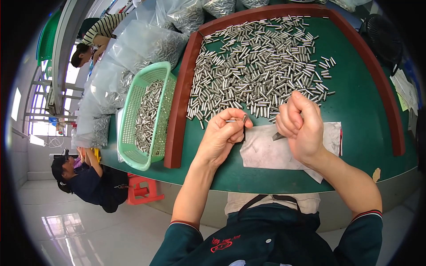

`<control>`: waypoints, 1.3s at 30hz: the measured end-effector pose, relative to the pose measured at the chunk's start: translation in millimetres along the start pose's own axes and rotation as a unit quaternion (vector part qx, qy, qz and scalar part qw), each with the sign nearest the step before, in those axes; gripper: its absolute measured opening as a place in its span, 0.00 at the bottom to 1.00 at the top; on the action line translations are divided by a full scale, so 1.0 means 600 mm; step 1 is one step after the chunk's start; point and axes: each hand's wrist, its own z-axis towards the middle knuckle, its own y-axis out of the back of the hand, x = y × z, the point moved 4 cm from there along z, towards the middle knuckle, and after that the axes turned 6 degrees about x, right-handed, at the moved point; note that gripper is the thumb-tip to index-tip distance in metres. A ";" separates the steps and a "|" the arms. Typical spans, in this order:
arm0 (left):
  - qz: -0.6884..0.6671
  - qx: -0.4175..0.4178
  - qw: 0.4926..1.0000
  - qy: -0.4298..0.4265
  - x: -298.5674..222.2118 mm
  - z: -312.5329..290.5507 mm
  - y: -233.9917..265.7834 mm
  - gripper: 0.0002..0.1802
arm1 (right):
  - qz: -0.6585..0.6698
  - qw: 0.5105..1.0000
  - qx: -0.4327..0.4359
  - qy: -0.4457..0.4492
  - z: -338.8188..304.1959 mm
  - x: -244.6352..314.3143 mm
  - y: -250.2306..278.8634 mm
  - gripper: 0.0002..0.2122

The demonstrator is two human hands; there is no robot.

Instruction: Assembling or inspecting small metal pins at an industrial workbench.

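My left hand point(222, 135) is closed in a pinch, with a small metal pin point(245, 118) standing between thumb and fingertips. To its right, my right hand point(302, 126) is curled into a fist. A dark grey pointed tip point(278, 136) juts out below its fingers; the rest of that piece is hidden in the palm. Both hands hover by a stained whitish cloth point(266, 155) on the green tabletop point(364, 133). Beyond them spreads a large heap of loose, shiny metal pins point(262, 66).
A reddish-brown raised border point(179, 111) frames the heap on three sides. On the left stands a light green basket point(128, 111) of pins, beside clear bags point(153, 42) of pins. A black fan point(384, 40) is at far right. Two people point(88, 177) point(100, 33) work at left.
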 end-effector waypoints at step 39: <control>0.613 -0.037 0.774 -0.152 0.017 -0.008 -0.069 0.03 | -0.058 0.996 0.016 0.063 -0.010 0.001 -0.006 0.19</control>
